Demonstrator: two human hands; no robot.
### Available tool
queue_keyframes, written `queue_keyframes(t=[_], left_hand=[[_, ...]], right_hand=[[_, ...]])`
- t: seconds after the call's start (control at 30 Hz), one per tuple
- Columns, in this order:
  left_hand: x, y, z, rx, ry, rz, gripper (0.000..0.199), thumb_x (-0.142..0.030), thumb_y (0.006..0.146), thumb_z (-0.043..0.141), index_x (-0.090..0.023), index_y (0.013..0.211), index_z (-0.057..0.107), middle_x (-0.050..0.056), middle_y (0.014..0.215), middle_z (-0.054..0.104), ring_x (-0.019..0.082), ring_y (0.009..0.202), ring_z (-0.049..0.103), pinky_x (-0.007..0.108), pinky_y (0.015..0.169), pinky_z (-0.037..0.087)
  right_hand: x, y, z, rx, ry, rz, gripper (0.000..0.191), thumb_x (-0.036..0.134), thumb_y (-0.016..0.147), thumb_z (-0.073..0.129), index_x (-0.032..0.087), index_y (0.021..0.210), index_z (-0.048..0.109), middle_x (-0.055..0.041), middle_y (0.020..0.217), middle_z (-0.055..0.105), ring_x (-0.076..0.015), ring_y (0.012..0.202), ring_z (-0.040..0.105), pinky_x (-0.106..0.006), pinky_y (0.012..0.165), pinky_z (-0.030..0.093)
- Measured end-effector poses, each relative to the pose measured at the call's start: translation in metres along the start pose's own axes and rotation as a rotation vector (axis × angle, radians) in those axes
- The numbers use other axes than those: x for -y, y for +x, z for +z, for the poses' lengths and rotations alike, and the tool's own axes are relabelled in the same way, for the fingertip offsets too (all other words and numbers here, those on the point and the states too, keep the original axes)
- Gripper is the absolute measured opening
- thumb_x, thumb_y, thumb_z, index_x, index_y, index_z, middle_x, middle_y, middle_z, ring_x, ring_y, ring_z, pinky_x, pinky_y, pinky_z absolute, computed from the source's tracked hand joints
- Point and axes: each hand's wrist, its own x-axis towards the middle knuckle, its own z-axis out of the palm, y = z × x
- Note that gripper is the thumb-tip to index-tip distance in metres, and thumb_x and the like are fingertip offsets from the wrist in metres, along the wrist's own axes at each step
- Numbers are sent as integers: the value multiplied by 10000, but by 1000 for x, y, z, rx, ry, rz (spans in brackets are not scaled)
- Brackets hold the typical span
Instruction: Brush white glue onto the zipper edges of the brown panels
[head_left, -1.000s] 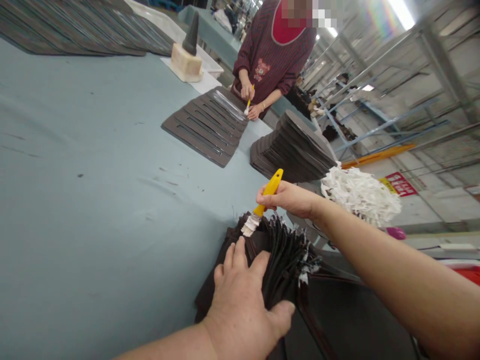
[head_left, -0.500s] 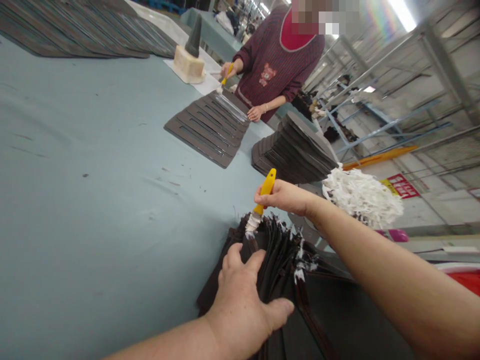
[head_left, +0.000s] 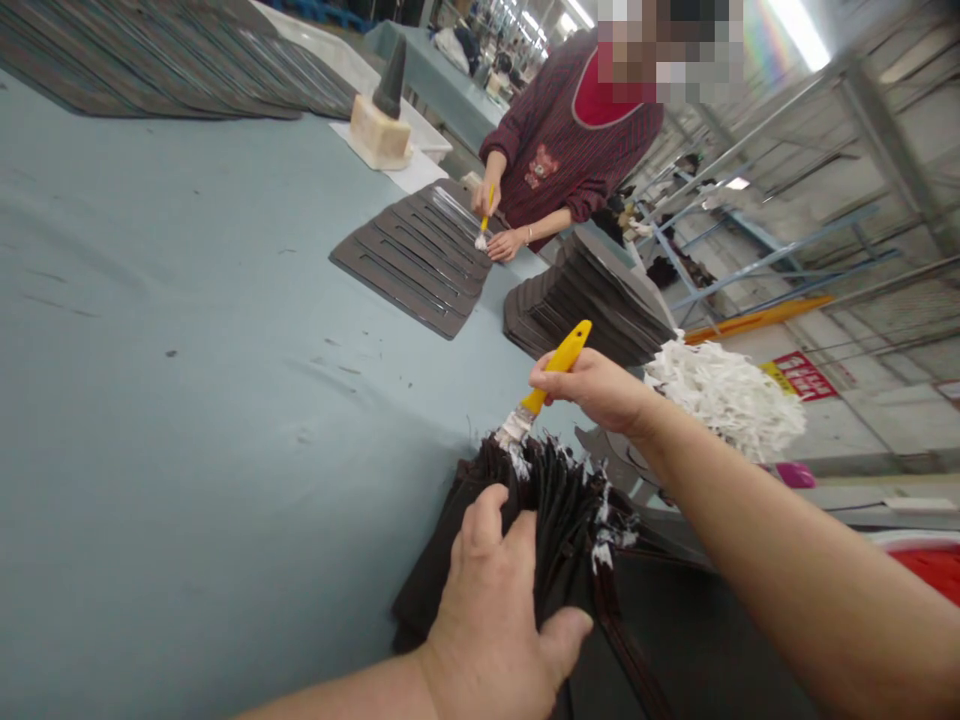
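Note:
My right hand [head_left: 592, 385] is closed around the yellow handle of a paintbrush [head_left: 556, 368]. White paste coats the bristles, which touch the upper edge of a stack of dark fabric pieces [head_left: 442, 560]. White smears of the same paste [head_left: 602, 540] mark the edges and seams further right on the stack. My left hand [head_left: 495, 600] lies on the stack just below the brush, fingers spread and thumb stretched out to the right. What lies under its palm is hidden.
Across the blue-green table [head_left: 187, 420], a co-worker [head_left: 577, 140] brushes fanned dark panels [head_left: 420, 260]. Stacked dark panels [head_left: 585, 300] and a heap of white strips [head_left: 724, 395] stand to the right. A foam block with a dark cone [head_left: 380, 130] and more panels [head_left: 150, 60] sit at the back left.
My right hand has moved up and right, tilting the brush further right. More white paste shows below the bristles. My left hand has shifted slightly. The co-worker's brush has moved right and down along the panels.

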Motion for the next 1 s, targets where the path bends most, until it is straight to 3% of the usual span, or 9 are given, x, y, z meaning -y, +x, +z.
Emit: queue_keyframes(t=[0.1, 0.3, 0.4, 0.57, 0.77, 0.9, 1.0], left_hand=[[-4, 0, -1, 31, 144, 37, 640, -263, 668, 588, -120, 1272, 432, 153, 1413, 251, 324, 1304, 207, 475, 1079, 209], [2, -3, 9, -91, 381, 304, 574, -324, 750, 553, -73, 1256, 451, 161, 1358, 388, 327, 1226, 364, 466, 999, 377], [3, -5, 14, -152, 497, 430, 530, -342, 792, 526, -66, 1241, 467, 161, 1317, 447, 320, 1173, 431, 448, 941, 436], [1, -4, 15, -223, 553, 528, 448, -292, 854, 423, -27, 1209, 491, 172, 1264, 501, 309, 1117, 469, 436, 884, 445], [2, -4, 19, -276, 491, 619, 357, -265, 869, 409, -85, 1134, 567, 106, 1236, 543, 257, 1088, 478, 376, 891, 395], [2, -4, 23, -278, 476, 670, 338, -236, 885, 370, -94, 1102, 588, 105, 1258, 522, 247, 1122, 445, 361, 907, 356], [3, -4, 24, -284, 462, 692, 344, -215, 892, 342, -97, 1108, 582, 106, 1256, 522, 244, 1132, 433, 357, 914, 339]], right_hand=[[13, -7, -10, -31, 156, -80, 228, 330, 614, 690, 147, 668, 565, 26, 582, 492, -96, 527, 438, -252, 520, 355], [27, -21, -23, 260, 204, -3, 276, 357, 622, 729, 150, 701, 565, 44, 508, 458, -88, 476, 429, -227, 464, 308], [33, -26, -24, 230, 202, 13, 321, 410, 594, 737, 157, 613, 539, 47, 486, 432, -79, 450, 394, -224, 445, 289], [51, -35, -14, 162, 36, 84, 386, 481, 588, 685, 170, 478, 484, 31, 455, 407, -78, 422, 353, -236, 406, 239], [68, -36, -26, 187, -81, 268, 317, 375, 566, 688, 184, 430, 474, 23, 419, 388, -73, 378, 300, -250, 373, 187], [73, -35, -28, 118, -51, 185, 316, 373, 581, 679, 187, 426, 476, 20, 417, 389, -77, 379, 316, -251, 377, 197], [71, -39, -17, 178, -58, 174, 305, 386, 579, 672, 178, 428, 506, 12, 417, 410, -81, 384, 339, -246, 374, 210]])
